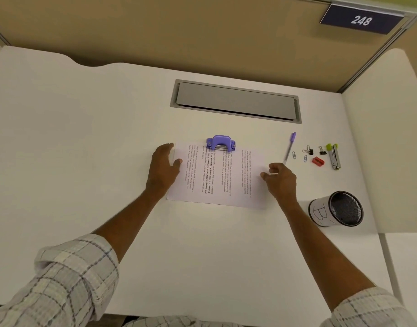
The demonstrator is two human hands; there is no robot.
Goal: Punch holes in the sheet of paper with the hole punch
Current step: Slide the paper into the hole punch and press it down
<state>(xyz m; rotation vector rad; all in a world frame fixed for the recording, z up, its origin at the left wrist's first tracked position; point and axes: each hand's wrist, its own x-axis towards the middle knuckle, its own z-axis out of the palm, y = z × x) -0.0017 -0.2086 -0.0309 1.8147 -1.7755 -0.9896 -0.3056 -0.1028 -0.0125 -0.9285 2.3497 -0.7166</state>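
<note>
White printed sheet of paper (pixel 217 178): flat, middle of white table (pixel 85 138), far edge in the small purple plastic hole punch (pixel 221 143). Thin, limp, likely slides (steady by side edges). Left hand (pixel 164 166) spread, resting on left edge; right hand (pixel 281 179) curled, apparently pinching right edge.

Office cubicle: partition panels (pixel 155 27), numbered plate (pixel 360 20), white desk (pixel 85 138).
</note>
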